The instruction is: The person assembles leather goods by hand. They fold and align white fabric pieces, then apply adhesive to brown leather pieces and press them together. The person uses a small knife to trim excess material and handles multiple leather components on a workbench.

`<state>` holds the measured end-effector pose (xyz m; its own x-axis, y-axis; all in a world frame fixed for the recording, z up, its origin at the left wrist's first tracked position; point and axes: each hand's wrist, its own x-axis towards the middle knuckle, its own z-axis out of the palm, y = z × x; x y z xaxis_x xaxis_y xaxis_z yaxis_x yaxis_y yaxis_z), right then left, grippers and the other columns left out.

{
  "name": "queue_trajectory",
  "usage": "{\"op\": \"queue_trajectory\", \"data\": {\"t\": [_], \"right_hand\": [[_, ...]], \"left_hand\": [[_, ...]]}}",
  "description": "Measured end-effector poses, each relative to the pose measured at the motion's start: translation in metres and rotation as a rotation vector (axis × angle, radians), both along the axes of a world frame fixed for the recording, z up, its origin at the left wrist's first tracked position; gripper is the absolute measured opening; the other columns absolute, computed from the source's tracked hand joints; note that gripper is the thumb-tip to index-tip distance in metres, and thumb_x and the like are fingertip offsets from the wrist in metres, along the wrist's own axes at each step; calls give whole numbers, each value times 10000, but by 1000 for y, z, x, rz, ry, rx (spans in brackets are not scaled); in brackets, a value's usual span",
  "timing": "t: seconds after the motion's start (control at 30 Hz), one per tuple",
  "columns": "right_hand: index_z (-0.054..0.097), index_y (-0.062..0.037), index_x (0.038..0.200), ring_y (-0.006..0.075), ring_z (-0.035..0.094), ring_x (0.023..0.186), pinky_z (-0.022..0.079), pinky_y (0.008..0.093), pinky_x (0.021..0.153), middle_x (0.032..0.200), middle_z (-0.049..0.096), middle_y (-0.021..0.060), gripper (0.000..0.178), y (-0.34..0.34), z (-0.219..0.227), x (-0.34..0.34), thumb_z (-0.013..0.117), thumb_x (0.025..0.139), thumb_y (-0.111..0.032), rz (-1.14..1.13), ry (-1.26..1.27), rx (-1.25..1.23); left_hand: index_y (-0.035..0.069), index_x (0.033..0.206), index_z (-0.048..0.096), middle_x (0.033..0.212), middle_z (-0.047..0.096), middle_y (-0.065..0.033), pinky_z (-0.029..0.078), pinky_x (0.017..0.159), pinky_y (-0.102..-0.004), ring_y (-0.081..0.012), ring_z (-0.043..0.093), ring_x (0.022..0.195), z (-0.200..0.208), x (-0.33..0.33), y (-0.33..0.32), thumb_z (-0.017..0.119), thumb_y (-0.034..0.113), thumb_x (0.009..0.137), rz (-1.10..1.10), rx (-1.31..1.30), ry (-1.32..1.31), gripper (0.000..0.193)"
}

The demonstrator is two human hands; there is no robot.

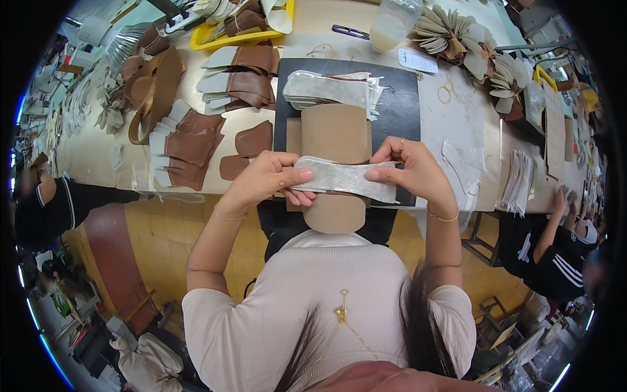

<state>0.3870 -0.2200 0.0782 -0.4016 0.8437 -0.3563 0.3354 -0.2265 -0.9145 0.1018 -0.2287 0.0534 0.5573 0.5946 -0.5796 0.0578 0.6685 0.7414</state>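
My left hand [271,178] pinches the left end of a pale grey, strip-like leather piece [346,178], thumb on top and fingers beneath. My right hand [415,166] grips the same piece near its right end, thumb pressed on its face and index finger at its upper edge. A thin brown edge shows along the piece's lower side. It lies across a curved tan block [336,134], which sticks out above and below it. Beyond the block, a stack of similar pale pieces [326,88] rests on a black mat [398,104].
Brown-and-white leather pieces [186,147] lie fanned on the left, with two brown pieces [251,140] nearer my left hand. A yellow tray [204,38] stands at the far left. A plastic container [395,25] and bundled pieces [450,36] are at the back right. Other people sit at both sides.
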Motion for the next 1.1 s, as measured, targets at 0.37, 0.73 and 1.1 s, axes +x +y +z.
{"op": "queue_trajectory", "data": {"t": [0.37, 0.73, 1.1], "right_hand": [[586, -32, 944, 64, 546, 710, 455, 212, 637, 794, 603, 2, 342, -12, -45, 2, 818, 738, -175, -107, 115, -36], [445, -85, 1379, 315, 410, 1311, 272, 431, 1105, 1359, 495, 126, 736, -49, 8, -63, 637, 784, -473, 268, -192, 965], [163, -28, 1495, 347, 144, 1442, 70, 423, 1168, 1547, 182, 187, 887, -66, -53, -45, 328, 891, -658, 236, -202, 850]], "left_hand": [[-85, 1028, 615, 811, 692, -190, 573, 582, -243, -196, 700, 672, -16, -4, 4, 609, 167, 928, -6, -29, -91, 272], [-65, 1020, 623, 791, 684, -133, 553, 569, -258, -165, 668, 629, -12, -4, -10, 640, 163, 898, 101, 102, -35, 259], [-81, 1050, 607, 783, 681, -151, 583, 574, -301, -201, 684, 635, -36, -11, -8, 638, 183, 905, 45, 10, -163, 303]]}}
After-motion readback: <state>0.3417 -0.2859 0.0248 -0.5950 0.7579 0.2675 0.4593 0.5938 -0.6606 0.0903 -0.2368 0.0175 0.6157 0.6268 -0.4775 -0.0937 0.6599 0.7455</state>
